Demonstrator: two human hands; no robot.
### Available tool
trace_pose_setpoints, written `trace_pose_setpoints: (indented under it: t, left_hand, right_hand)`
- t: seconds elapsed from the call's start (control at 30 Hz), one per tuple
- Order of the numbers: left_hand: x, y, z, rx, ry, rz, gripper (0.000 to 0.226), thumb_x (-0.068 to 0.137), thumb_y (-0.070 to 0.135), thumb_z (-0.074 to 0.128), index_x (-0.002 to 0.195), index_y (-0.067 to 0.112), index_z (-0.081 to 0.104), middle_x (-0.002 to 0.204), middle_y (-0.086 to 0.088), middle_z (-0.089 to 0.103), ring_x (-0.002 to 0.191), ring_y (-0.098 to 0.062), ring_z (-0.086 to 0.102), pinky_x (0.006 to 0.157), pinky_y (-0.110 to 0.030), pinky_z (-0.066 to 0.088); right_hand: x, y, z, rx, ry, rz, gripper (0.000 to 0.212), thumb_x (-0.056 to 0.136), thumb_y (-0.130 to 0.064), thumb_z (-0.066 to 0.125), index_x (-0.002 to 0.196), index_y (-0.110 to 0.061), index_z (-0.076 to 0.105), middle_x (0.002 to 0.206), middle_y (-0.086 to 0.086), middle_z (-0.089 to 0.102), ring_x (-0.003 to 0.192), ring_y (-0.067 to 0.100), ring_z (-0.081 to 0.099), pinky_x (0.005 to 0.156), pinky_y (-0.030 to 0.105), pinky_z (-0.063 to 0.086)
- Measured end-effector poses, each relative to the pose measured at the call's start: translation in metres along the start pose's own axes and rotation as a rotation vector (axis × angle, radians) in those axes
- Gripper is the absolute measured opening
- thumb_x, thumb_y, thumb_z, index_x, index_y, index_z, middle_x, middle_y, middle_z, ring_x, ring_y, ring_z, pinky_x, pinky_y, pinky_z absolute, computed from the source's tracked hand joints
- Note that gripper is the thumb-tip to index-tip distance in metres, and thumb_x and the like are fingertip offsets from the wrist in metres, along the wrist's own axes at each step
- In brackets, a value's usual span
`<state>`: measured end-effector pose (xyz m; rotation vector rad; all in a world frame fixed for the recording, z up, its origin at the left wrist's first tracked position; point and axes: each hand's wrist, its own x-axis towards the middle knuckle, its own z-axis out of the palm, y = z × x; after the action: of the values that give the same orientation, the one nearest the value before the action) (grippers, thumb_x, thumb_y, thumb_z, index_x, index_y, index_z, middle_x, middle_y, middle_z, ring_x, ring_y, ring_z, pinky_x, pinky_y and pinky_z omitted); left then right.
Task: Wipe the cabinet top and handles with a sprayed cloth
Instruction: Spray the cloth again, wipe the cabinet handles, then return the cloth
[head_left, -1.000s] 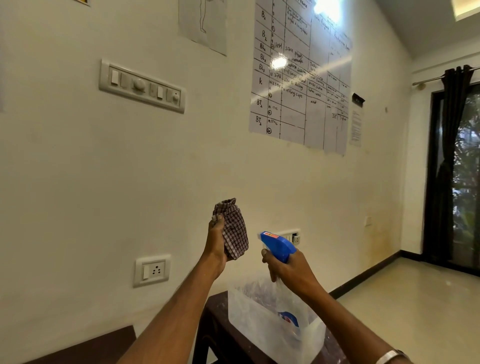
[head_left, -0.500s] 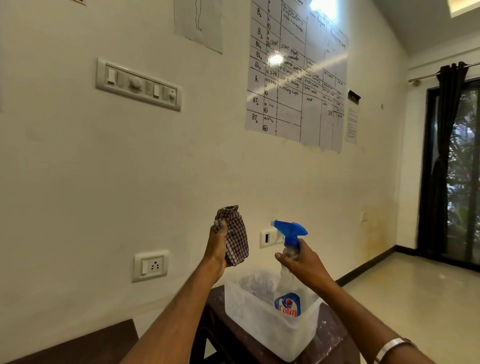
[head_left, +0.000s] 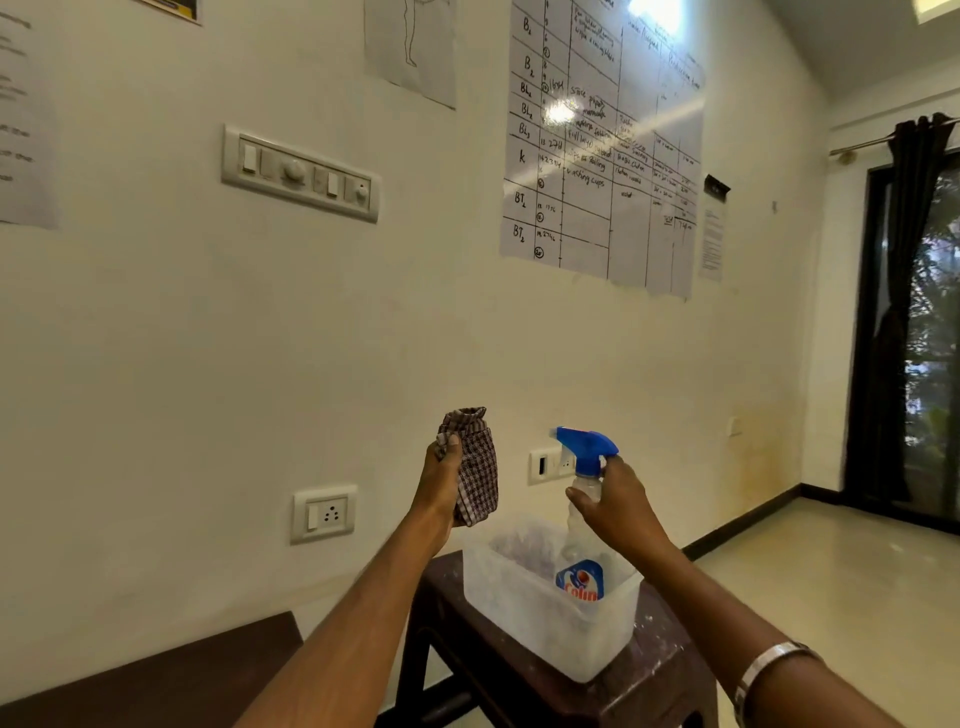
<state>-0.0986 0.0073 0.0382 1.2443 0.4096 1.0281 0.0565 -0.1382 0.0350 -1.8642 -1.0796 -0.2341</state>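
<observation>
My left hand (head_left: 441, 486) holds a folded checked cloth (head_left: 475, 467) upright at chest height in front of the wall. My right hand (head_left: 618, 506) grips the neck of a clear spray bottle (head_left: 584, 545) with a blue trigger head (head_left: 587, 448); the bottle's lower part stands inside a translucent plastic tub (head_left: 524, 613). The nozzle points left toward the cloth, a short gap apart. A dark brown cabinet top (head_left: 171, 675) shows at the bottom left, below my left forearm.
The tub rests on a dark brown stool (head_left: 649, 691) beside the wall. Wall sockets (head_left: 323, 514), a switch panel (head_left: 301, 174) and a large handwritten chart (head_left: 602, 150) hang on the cream wall. Tiled floor and a curtained glass door (head_left: 919, 332) lie to the right.
My right hand lowered the spray bottle from near the cloth down into the tub, shifting its grip from the trigger to the neck. The left hand kept the cloth raised.
</observation>
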Motion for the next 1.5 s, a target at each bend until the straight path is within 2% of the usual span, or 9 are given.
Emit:
trace_pose_setpoints:
  t: [0.27,0.53,0.67,0.93,1.03,1.13,1.23,1.4,1.5]
  left_hand:
    - [-0.021,0.010,-0.013,0.031,0.033,0.027,0.035,0.098,0.047,0.038,0.120,0.022,0.050,0.120,-0.008,0.062,0.108,-0.027,0.061,0.094,-0.054,0.050]
    - [-0.050,0.017,-0.037,0.075,0.042,0.017,0.026,0.099,0.048,0.036,0.104,0.030,0.054,0.109,-0.001,0.065,0.102,-0.023,0.062,0.092,-0.052,0.051]
    - [-0.069,0.016,-0.056,0.090,0.103,-0.010,0.043,0.097,0.053,0.037,0.126,0.024,0.048,0.119,-0.005,0.064,0.104,-0.024,0.063,0.088,-0.051,0.053]
    - [-0.116,0.006,-0.101,0.055,0.277,-0.038,0.044,0.098,0.050,0.035,0.126,0.019,0.050,0.115,-0.012,0.066,0.099,-0.031,0.066,0.079,-0.053,0.056]
    - [-0.138,0.006,-0.125,0.019,0.365,-0.051,0.043,0.098,0.051,0.033,0.125,0.020,0.049,0.117,-0.014,0.064,0.099,-0.032,0.066,0.065,-0.046,0.058]
    - [-0.165,0.007,-0.148,-0.007,0.493,-0.068,0.036,0.101,0.044,0.031,0.111,0.018,0.054,0.109,-0.015,0.066,0.093,-0.030,0.066,0.062,-0.039,0.056]
    - [-0.186,0.001,-0.175,-0.005,0.592,-0.124,0.044,0.100,0.042,0.033,0.122,0.011,0.053,0.111,-0.017,0.067,0.095,-0.031,0.067,0.066,-0.039,0.057]
    - [-0.224,-0.004,-0.222,0.076,0.658,-0.187,0.044,0.097,0.043,0.040,0.127,0.013,0.049,0.113,-0.014,0.068,0.081,-0.024,0.069,0.047,-0.026,0.050]
    - [-0.253,-0.009,-0.260,0.172,0.672,-0.220,0.051,0.091,0.053,0.048,0.127,0.017,0.048,0.113,-0.007,0.069,0.087,-0.021,0.069,0.057,-0.032,0.053]
  right_hand:
    - [-0.018,-0.013,-0.005,-0.191,-0.015,0.149,0.057,0.087,-0.034,0.066,0.130,-0.005,0.042,0.128,0.015,0.046,0.113,0.030,0.051,0.096,0.039,0.048]
    - [-0.049,-0.054,-0.001,-0.364,0.199,0.065,0.041,0.084,-0.027,0.061,0.116,-0.007,0.044,0.118,0.012,0.039,0.105,0.027,0.043,0.087,0.036,0.041]
    - [-0.063,-0.072,0.021,-0.128,0.055,-0.144,0.037,0.087,-0.017,0.059,0.121,-0.007,0.048,0.126,0.012,0.043,0.115,0.027,0.045,0.096,0.035,0.042]
    - [-0.120,-0.111,0.098,0.120,-0.455,-0.513,0.064,0.090,-0.030,0.061,0.146,-0.013,0.034,0.149,0.004,0.034,0.138,0.020,0.033,0.115,0.033,0.029]
    - [-0.142,-0.120,0.127,0.146,-0.581,-0.592,0.076,0.088,-0.034,0.062,0.151,-0.017,0.024,0.156,0.002,0.023,0.143,0.022,0.023,0.118,0.039,0.025]
    - [-0.163,-0.130,0.153,0.176,-0.653,-0.645,0.083,0.085,-0.038,0.064,0.153,-0.020,0.018,0.158,0.000,0.017,0.144,0.021,0.018,0.120,0.038,0.022]
    - [-0.187,-0.145,0.178,0.240,-0.675,-0.680,0.082,0.083,-0.034,0.066,0.151,-0.022,0.022,0.154,0.002,0.023,0.140,0.022,0.025,0.117,0.036,0.025]
    - [-0.219,-0.162,0.215,0.287,-0.679,-0.722,0.070,0.080,-0.031,0.065,0.144,-0.026,0.035,0.143,-0.001,0.035,0.127,0.019,0.039,0.109,0.037,0.038]
    - [-0.240,-0.173,0.239,0.367,-0.715,-0.741,0.060,0.078,-0.031,0.060,0.136,-0.025,0.046,0.130,-0.004,0.045,0.116,0.015,0.049,0.100,0.037,0.046]
